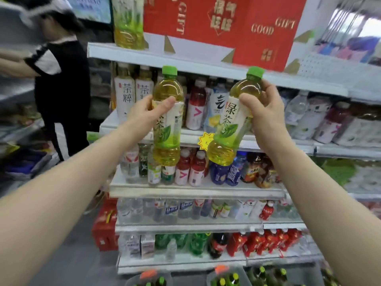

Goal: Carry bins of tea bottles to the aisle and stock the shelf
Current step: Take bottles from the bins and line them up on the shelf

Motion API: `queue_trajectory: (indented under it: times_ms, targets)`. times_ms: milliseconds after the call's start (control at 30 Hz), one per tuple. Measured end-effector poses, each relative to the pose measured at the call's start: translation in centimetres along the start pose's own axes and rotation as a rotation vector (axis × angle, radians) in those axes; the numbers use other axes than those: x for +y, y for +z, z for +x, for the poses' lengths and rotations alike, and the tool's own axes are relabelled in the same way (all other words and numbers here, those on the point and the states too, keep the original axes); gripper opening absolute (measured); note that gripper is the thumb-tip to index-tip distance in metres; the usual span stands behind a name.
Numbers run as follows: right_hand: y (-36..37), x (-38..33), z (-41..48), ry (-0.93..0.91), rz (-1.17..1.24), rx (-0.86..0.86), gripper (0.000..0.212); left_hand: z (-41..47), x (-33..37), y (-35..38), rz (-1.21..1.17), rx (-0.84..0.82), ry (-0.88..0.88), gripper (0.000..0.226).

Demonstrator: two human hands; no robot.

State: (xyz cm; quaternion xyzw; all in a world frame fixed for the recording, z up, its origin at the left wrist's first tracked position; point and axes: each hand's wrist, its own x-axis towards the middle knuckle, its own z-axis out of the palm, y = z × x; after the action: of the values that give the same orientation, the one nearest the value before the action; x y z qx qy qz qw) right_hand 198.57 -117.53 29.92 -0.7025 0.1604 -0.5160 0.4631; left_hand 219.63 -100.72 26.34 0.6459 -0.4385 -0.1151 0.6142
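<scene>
1. The left hand (147, 112) is raised in front of the shelf unit, its fingers (165, 104) curled round the upper label of the left tea bottle (168, 118) — a firm wrap, thumb across the front
2. That bottle stands upright in the grasp, green cap on top, yellow-green tea showing above and below the white and green label
3. The right hand (266, 108) has its fingers (248, 102) closed on the shoulder of the right tea bottle (233, 124), which tilts with its cap leaning to the right
4. The two bottles are apart, side by side, both held in the air before the second shelf (206, 134) from the top, touching no shelf
5. Behind them that shelf carries white-labelled tea, red and pale drink bottles; a yellow price tag (205, 139) hangs on its front edge
6. On the top shelf (144, 55) stands one more green tea bottle (128, 23) beside a red gift box (237, 27)
7. At the bottom edge two bins (228, 275) hold green-capped bottles — blurred, count unclear
8. Another person (59, 83) in black and white stands at the left
</scene>
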Motion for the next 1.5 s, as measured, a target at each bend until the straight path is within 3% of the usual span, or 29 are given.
queue_trajectory:
  times_ms: [233,533,733,867,1033,1167,1300,1433,1500]
  targets:
    - [4.9,-7.3,8.1,-0.199,0.028,-0.053,0.055,6.3,7.3,-6.3,0.03,0.063,0.102,0.098]
    - [13.1,-12.2,16.0,-0.294,-0.104,-0.154,0.058,12.0,12.0,-13.7,0.177,0.07,0.24,0.096]
    - [17.7,-10.9,21.7,-0.27,-0.134,-0.169,0.063,15.0,12.7,-16.4,0.186,0.082,0.26,0.083]
    - [20.7,-8.6,24.7,-0.243,-0.16,-0.172,0.065,17.1,11.8,-17.5,0.189,0.085,0.264,0.055]
    - [23.1,-6.1,27.7,-0.177,-0.164,-0.181,0.061,19.1,10.1,-18.6,0.215,0.112,0.222,0.093]
    - [23.7,-4.9,28.3,-0.134,-0.206,-0.221,0.052,20.1,9.1,-18.8,0.212,0.108,0.219,0.102]
    - [23.8,-5.8,28.1,-0.184,-0.438,-0.239,0.047,20.9,8.6,-18.6,0.193,0.082,0.237,0.097]
    - [24.8,-5.9,27.3,-0.228,-0.818,-0.095,0.089,21.5,8.3,-18.1,0.177,0.067,0.255,0.09]
    - [25.5,-5.3,27.3,-0.197,-0.883,-0.05,0.092,21.6,8.2,-18.0,0.179,0.065,0.259,0.09]
